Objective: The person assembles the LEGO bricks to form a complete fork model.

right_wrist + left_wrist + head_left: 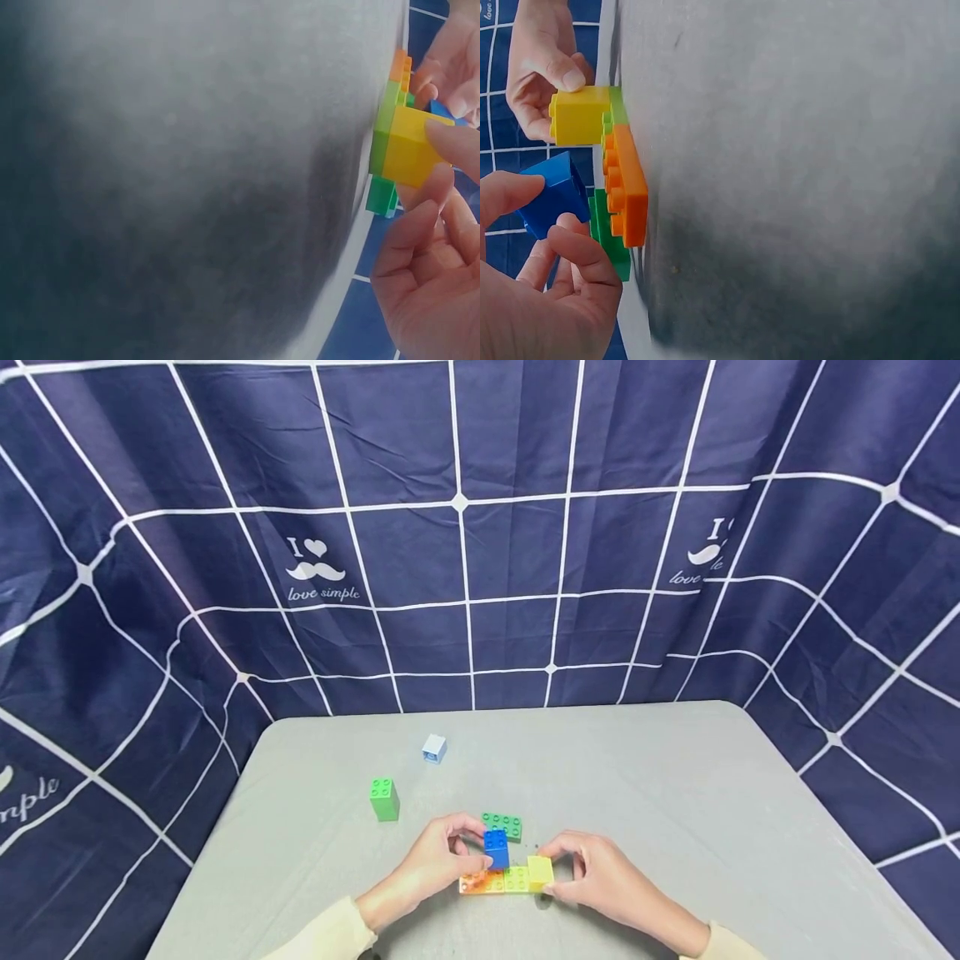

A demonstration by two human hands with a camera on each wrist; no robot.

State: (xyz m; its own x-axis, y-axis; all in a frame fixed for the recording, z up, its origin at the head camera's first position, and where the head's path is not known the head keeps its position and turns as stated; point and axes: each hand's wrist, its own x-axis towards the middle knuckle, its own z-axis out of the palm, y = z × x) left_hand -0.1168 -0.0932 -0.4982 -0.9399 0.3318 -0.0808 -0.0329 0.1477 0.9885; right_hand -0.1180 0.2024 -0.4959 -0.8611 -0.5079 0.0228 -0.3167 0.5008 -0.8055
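Observation:
My left hand (pixel 441 853) pinches a blue block (pixel 496 850) between thumb and fingers, tilted and raised above the orange plate brick (pixel 482 882). In the left wrist view the blue block (pixel 557 191) is apart from the orange brick's studs (pixel 613 176). My right hand (pixel 592 870) grips a yellow block (pixel 540 873), which sits on the right end of a lime-green plate brick (pixel 516 879). Lime and orange bricks lie end to end on the table. Just behind them lies a dark green plate brick (pixel 502 823), partly covered by the blue block in the head view.
A tall bright green block (pixel 385 800) stands upright to the left of my left hand. Farther back, a light blue block (pixel 434 748) lies on its side on the grey table (pixel 637 777). A dark blue checked curtain (pixel 517 560) surrounds the table's back and sides.

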